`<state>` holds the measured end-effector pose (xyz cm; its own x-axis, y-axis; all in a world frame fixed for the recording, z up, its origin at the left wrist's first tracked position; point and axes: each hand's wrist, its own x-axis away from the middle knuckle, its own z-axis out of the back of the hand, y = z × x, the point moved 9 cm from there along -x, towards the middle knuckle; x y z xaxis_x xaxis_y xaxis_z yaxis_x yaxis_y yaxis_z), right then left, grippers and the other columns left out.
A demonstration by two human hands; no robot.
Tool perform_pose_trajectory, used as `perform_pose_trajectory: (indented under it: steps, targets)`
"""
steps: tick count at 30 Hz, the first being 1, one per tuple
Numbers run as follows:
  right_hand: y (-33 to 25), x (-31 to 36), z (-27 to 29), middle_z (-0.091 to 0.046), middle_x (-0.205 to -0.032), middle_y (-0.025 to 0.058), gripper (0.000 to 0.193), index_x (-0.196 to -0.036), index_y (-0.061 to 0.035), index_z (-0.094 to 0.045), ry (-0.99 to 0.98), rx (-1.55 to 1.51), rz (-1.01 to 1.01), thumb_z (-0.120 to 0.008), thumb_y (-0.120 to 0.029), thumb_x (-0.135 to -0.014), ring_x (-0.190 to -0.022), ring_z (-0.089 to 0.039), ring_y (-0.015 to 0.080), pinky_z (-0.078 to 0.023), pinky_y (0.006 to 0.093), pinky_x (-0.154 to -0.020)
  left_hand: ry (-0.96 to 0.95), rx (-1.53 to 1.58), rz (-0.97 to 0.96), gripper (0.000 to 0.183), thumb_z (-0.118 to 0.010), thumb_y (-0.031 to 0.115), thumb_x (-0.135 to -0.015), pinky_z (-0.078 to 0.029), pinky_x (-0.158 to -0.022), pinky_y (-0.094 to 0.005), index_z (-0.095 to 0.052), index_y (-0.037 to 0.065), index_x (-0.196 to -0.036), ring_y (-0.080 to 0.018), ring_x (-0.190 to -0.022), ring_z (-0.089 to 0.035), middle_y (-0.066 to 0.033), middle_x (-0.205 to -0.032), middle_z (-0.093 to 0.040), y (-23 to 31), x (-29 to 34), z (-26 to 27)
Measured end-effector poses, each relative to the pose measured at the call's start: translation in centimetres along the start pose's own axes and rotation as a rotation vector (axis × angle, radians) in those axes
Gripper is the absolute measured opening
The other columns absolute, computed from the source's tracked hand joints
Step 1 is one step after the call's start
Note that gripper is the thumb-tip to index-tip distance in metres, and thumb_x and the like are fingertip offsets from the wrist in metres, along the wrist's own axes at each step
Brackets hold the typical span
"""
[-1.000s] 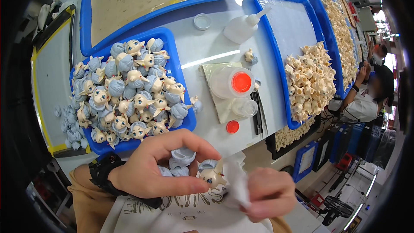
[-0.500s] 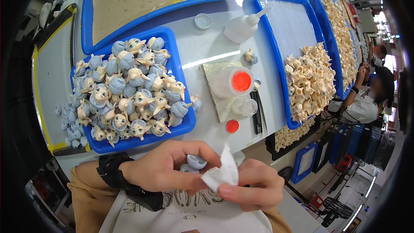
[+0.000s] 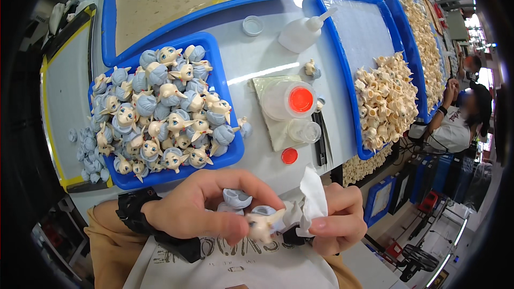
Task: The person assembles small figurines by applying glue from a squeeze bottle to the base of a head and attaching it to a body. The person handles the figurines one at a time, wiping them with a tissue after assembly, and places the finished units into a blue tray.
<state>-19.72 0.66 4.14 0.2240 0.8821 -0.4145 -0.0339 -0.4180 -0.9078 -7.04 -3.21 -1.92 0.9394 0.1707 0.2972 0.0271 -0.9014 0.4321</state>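
Close to my body, my left hand pinches a small doll head with a pointed ear and blue-grey hair between thumb and fingers. Cupped in the same hand are loose blue-grey hair pieces. Just to the right, my right hand is closed on a crumpled white tissue, a little apart from the head. Beyond my left hand stands a blue tray heaped with doll heads like this one.
More hair pieces lie left of the tray. In the middle stand a jar with a red centre, a red cap, a squeeze bottle and a black cutter. A right-hand tray holds face parts. A co-worker sits far right.
The tissue has moved right and up, away from my left hand, with my right hand. The doll head, hidden behind the tissue before, now shows in my left fingers.
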Motion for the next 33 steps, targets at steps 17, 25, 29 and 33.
perform_pose_trajectory:
  steps: [17,25,29,33]
  targets:
    - [-0.6,-1.6,-4.3,-0.057,-0.071,0.0084,0.043,-0.091,0.0026,-0.065,-0.185,0.274,0.057,-0.062,0.007,-0.048,-0.052,-0.053,0.0174,-0.039,0.0256,-0.045,0.157,-0.17,-0.185,0.036,-0.071,0.013,-0.076,-0.041,-0.067,-0.019,-0.052,0.002,-0.104,-0.0045,-0.079,-0.051,-0.0017,-0.09,-0.056,0.9,-0.1,1.5]
    - [-0.3,-0.8,-2.2,-0.054,-0.07,0.0104,0.016,-0.08,0.0049,-0.058,-0.216,0.186,-0.004,-0.057,0.001,-0.064,-0.052,-0.046,0.0148,-0.036,0.0248,-0.049,0.041,0.064,-0.245,0.046,-0.065,0.035,-0.08,-0.045,-0.059,-0.0231,-0.051,-0.001,-0.105,-0.0104,-0.066,-0.055,-0.0073,-0.08,-0.057,2.3,1.1,0.0]
    - [0.1,-0.2,-1.6,-0.056,-0.078,0.0137,0.017,-0.085,0.0037,-0.057,-0.166,0.166,-0.005,-0.057,0.001,-0.069,-0.06,-0.05,0.0162,-0.039,0.0246,-0.053,0.003,0.108,-0.166,0.049,-0.058,0.041,-0.084,-0.044,-0.056,-0.0238,-0.048,0.0,-0.108,-0.0112,-0.064,-0.054,-0.0078,-0.078,-0.056,1.1,0.4,-0.5]
    - [0.5,-0.6,-2.2,-0.059,-0.076,0.0108,0.033,-0.087,0.001,-0.063,-0.158,0.116,-0.069,-0.059,0.009,-0.055,-0.058,-0.054,0.0175,-0.042,0.0254,-0.052,-0.027,0.143,-0.103,0.048,-0.056,0.041,-0.085,-0.044,-0.057,-0.0241,-0.045,0.001,-0.109,-0.0114,-0.065,-0.054,-0.0074,-0.077,-0.054,0.6,0.3,-0.8]
